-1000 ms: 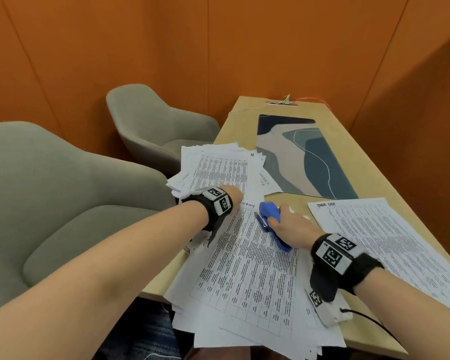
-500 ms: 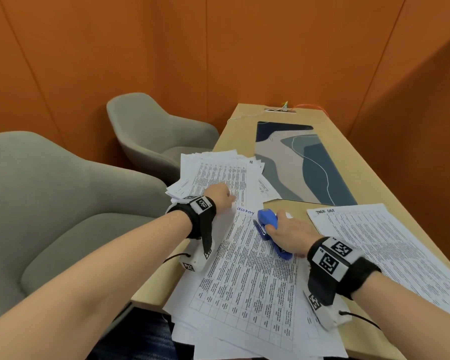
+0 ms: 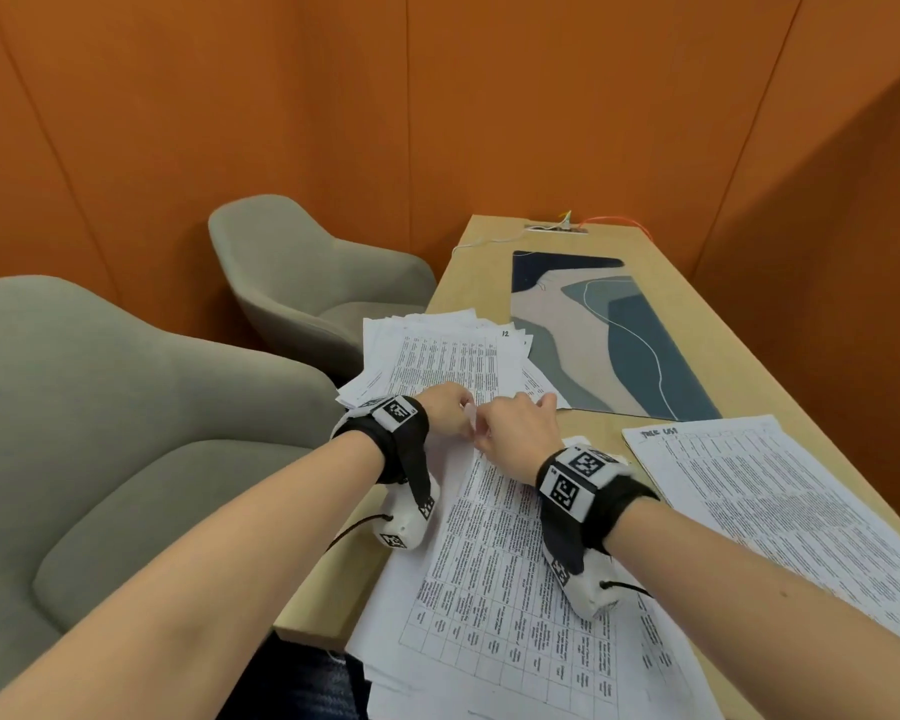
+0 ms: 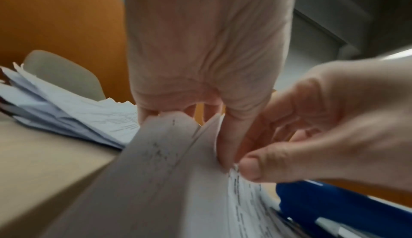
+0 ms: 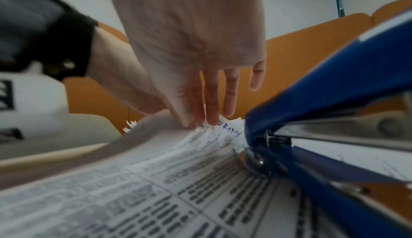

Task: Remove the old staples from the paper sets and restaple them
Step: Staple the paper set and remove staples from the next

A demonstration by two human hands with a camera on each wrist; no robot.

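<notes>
- Both hands meet at the top corner of the paper set (image 3: 494, 553), roughly centre of the head view; that set lies on a loose heap of sheets at the table's (image 3: 661, 262) near edge, 6 o'clock.
- Left hand (image 3: 445, 415) pinches the lifted corner: in the left wrist view its fingers and thumb fold the sheets up off the table.
- Right hand (image 3: 520, 433) works the same corner from 3 o'clock; the left wrist view shows its thumb and forefinger closing on the paper edge beside the left thumb. A staple may sit there, but it is too small and blurred to confirm.
- Blue stapler (image 5: 334, 136) lies free on the papers, just right of the corner, grasped by neither hand. The head view hides it behind the right hand.
- Second pile (image 3: 448, 356) sits at 12 o'clock from the hands; another sheet set (image 3: 780, 511) at 3 o'clock; a desk mat (image 3: 619, 335) beyond.
- Judged step: corner being picked at or squared, either old staple removal or alignment before restapling. Cannot tell which.
- Next move likely calls for a steady left pinch keeping sheet edges flush, while the right hand frees itself to take the stapler and slide its mouth over the corner.
</notes>
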